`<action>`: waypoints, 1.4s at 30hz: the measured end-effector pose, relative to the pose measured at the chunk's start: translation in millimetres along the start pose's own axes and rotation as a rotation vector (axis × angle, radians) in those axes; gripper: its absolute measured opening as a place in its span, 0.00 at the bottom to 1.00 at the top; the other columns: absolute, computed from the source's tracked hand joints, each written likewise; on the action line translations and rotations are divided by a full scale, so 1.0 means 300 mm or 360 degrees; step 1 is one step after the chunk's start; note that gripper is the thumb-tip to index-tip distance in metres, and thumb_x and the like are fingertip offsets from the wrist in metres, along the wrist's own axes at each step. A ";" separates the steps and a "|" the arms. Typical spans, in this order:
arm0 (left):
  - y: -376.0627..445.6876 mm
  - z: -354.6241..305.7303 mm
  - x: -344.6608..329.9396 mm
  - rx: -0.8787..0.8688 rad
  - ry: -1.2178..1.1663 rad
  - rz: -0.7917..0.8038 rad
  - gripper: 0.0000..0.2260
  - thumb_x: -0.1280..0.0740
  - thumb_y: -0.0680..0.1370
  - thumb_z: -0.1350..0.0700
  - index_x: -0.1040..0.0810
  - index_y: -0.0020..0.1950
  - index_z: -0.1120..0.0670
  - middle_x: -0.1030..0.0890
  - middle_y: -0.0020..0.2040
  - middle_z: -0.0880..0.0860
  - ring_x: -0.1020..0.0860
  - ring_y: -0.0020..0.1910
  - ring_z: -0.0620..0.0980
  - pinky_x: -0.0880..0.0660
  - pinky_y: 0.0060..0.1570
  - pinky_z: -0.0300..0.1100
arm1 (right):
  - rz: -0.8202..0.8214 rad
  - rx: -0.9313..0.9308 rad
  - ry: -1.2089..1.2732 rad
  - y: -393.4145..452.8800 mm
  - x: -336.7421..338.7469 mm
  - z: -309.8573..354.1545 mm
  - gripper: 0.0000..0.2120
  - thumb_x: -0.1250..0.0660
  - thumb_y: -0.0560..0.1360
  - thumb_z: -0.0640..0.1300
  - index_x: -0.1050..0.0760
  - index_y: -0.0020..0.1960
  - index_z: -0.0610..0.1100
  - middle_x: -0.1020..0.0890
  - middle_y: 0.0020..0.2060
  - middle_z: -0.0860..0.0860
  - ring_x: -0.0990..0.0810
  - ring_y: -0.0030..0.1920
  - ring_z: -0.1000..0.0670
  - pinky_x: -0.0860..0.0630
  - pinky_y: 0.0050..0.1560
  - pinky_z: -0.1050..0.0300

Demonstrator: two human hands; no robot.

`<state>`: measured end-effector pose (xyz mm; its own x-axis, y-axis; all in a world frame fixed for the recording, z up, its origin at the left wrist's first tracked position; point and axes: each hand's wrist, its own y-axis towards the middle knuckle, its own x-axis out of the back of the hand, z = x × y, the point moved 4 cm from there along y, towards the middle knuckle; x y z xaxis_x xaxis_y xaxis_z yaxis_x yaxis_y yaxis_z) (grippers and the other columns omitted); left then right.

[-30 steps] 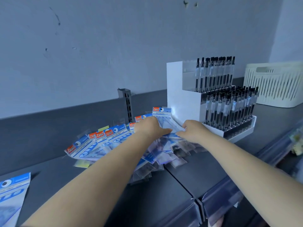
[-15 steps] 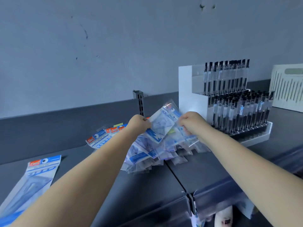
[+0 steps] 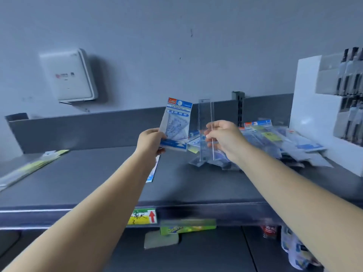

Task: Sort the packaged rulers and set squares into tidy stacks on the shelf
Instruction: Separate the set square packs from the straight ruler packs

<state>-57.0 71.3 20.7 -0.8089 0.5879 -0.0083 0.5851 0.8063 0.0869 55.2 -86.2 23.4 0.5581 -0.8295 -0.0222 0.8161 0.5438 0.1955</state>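
A grey wall (image 3: pixel 196 46) fills the background, with a white box (image 3: pixel 67 75) mounted on it to the left. Below runs a long dark grey shelf (image 3: pixel 88 177) with a low back rail. At the far right stands a white pen display (image 3: pixel 322 114) full of black pens. Beside it, a loose heap of packets (image 3: pixel 275 142) sprawls across the shelf, overlapping at all angles. A long ruler packet (image 3: pixel 29 167) lies alone at the far left.

A person's two bare arms reach forward. The left hand (image 3: pixel 150 142) holds a blue set square packet (image 3: pixel 175 124) upright above the shelf, fingers (image 3: pixel 162 135) curled round its lower edge. The right hand (image 3: pixel 225 138) pinches a clear ruler packet (image 3: pixel 205 130), also upright, just above the heap's near edge.

The likely trouble is slippery plastic: either packet could slide from a light pinch, and the clear one is hard to see against the pile. A brush of the right arm could push the heap towards the pen display or off the front edge of the shelf.
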 end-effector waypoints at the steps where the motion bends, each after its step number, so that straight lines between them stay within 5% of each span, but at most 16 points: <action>1: -0.001 0.001 0.050 -0.0010 0.0021 -0.0034 0.11 0.40 0.73 0.69 0.23 0.49 0.57 0.23 0.38 0.55 0.27 0.32 0.51 0.31 0.29 0.39 | 0.0044 -0.0008 0.0006 -0.007 -0.044 0.000 0.12 0.42 0.73 0.26 0.28 0.44 0.41 0.24 0.36 0.47 0.27 0.32 0.52 0.27 0.32 0.60; 4: 0.004 0.007 0.175 -0.0033 0.0093 -0.0074 0.11 0.39 0.74 0.69 0.23 0.52 0.58 0.22 0.42 0.56 0.26 0.34 0.50 0.29 0.30 0.39 | 0.0135 -0.0023 0.0035 -0.020 -0.156 0.008 0.10 0.42 0.74 0.27 0.29 0.45 0.41 0.24 0.36 0.48 0.27 0.32 0.52 0.27 0.33 0.60; 8: 0.028 0.035 0.288 -0.0042 0.0243 -0.0022 0.07 0.35 0.73 0.68 0.24 0.44 0.56 0.22 0.44 0.57 0.26 0.35 0.50 0.29 0.34 0.40 | 0.0206 -0.0014 0.0031 -0.021 -0.283 0.023 0.10 0.40 0.74 0.27 0.29 0.50 0.39 0.25 0.36 0.47 0.26 0.32 0.52 0.25 0.29 0.63; 12: 0.086 0.071 0.405 -0.0143 0.0520 -0.0114 0.16 0.33 0.73 0.63 0.27 0.60 0.59 0.23 0.49 0.54 0.25 0.40 0.50 0.34 0.31 0.37 | 0.0263 -0.0076 -0.0052 -0.004 -0.411 0.009 0.11 0.39 0.73 0.26 0.29 0.51 0.38 0.25 0.37 0.46 0.25 0.33 0.52 0.23 0.32 0.63; 14: 0.127 0.069 0.472 -0.0242 0.0685 -0.0098 0.15 0.33 0.74 0.61 0.27 0.60 0.59 0.23 0.46 0.51 0.25 0.41 0.50 0.33 0.32 0.37 | 0.0289 -0.0102 -0.0108 0.011 -0.485 -0.002 0.11 0.39 0.73 0.27 0.28 0.52 0.38 0.25 0.37 0.46 0.25 0.34 0.51 0.22 0.35 0.61; 17: 0.200 0.056 0.597 -0.0404 0.1133 -0.0071 0.11 0.35 0.74 0.59 0.26 0.56 0.54 0.24 0.44 0.47 0.25 0.39 0.48 0.30 0.37 0.39 | 0.0320 -0.0144 -0.0113 0.037 -0.629 -0.013 0.14 0.39 0.73 0.25 0.28 0.56 0.35 0.25 0.36 0.46 0.25 0.35 0.50 0.22 0.33 0.63; 21: 0.300 0.029 0.798 -0.0671 0.1979 -0.0078 0.14 0.37 0.75 0.55 0.27 0.60 0.51 0.23 0.56 0.48 0.25 0.55 0.52 0.33 0.53 0.43 | 0.0351 -0.0198 -0.0121 0.067 -0.868 -0.016 0.16 0.39 0.72 0.25 0.29 0.59 0.33 0.25 0.35 0.45 0.24 0.33 0.50 0.22 0.31 0.64; 25: 0.409 0.029 1.025 -0.0743 0.2333 -0.0072 0.15 0.39 0.76 0.53 0.28 0.62 0.51 0.24 0.59 0.49 0.27 0.59 0.52 0.36 0.55 0.43 | 0.0422 -0.0233 -0.0147 0.082 -1.122 -0.023 0.17 0.37 0.72 0.25 0.29 0.60 0.33 0.25 0.38 0.45 0.23 0.35 0.50 0.21 0.34 0.63; 38: 0.586 0.061 1.537 -0.0748 0.2526 -0.0126 0.14 0.39 0.76 0.55 0.27 0.61 0.51 0.24 0.58 0.49 0.27 0.58 0.53 0.37 0.50 0.43 | 0.0462 -0.0253 -0.0041 0.076 -1.702 -0.037 0.18 0.36 0.73 0.27 0.31 0.62 0.31 0.25 0.38 0.44 0.24 0.33 0.49 0.21 0.36 0.63; 42: 0.594 0.071 1.560 -0.0743 0.2468 -0.0099 0.15 0.39 0.77 0.54 0.28 0.63 0.51 0.24 0.58 0.49 0.27 0.59 0.52 0.36 0.54 0.43 | 0.0603 -0.0285 -0.0348 0.074 -1.760 -0.055 0.24 0.32 0.75 0.38 0.35 0.66 0.30 0.24 0.50 0.39 0.21 0.41 0.48 0.20 0.44 0.55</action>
<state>-330.1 491.7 11.3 -0.2766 -0.3040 0.9116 0.7174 0.5658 0.4063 -218.8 366.1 23.1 0.7926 -0.5651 0.2288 0.5847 0.8109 -0.0228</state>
